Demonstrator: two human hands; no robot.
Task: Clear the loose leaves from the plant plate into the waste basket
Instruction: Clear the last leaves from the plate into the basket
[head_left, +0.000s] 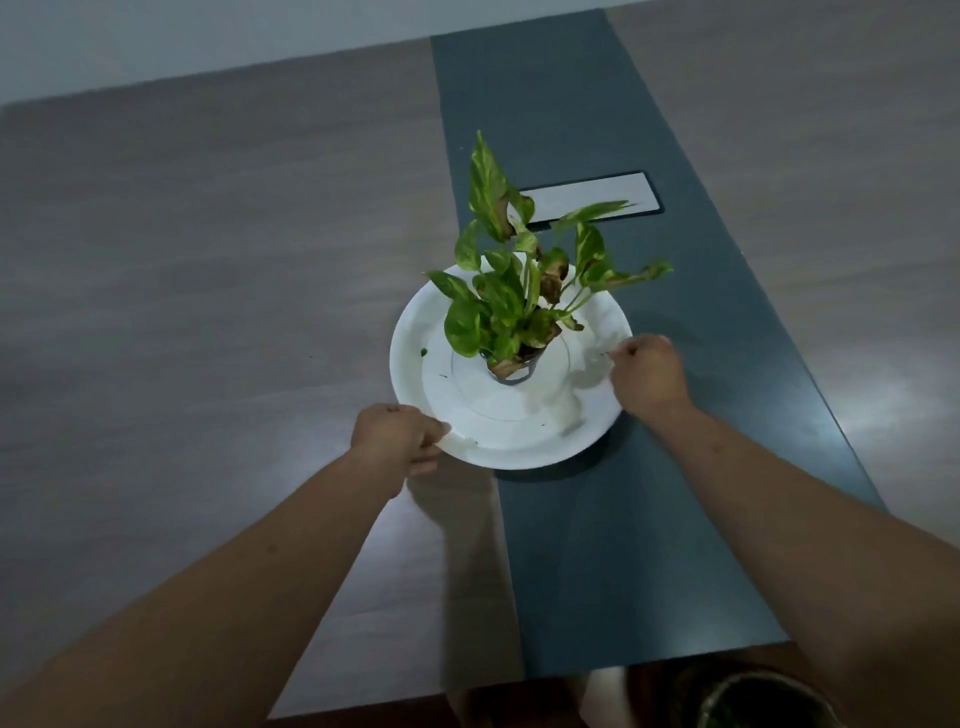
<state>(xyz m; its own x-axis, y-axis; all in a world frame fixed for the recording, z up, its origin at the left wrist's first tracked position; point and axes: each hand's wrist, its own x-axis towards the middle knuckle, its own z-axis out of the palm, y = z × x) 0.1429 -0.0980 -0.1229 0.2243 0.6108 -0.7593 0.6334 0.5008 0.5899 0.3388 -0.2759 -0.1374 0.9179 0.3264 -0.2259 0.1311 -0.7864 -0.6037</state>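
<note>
You are gripping white plate (511, 436) rim with left hand (397, 434); right hand (647, 374) curling at opposite rim, grasp unclear. Plate sitting mid-surface (208, 260), plant (511, 291) top-heavy. Tilting risks toppling pot, scattering leaf bits (423, 353). Waste basket (753, 701) waiting below near edge.

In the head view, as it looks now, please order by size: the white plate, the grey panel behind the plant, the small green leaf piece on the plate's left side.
1. white plate, clearly largest.
2. grey panel; it lies farther away, so its true size is unsure.
3. green leaf piece, tiny.
</note>
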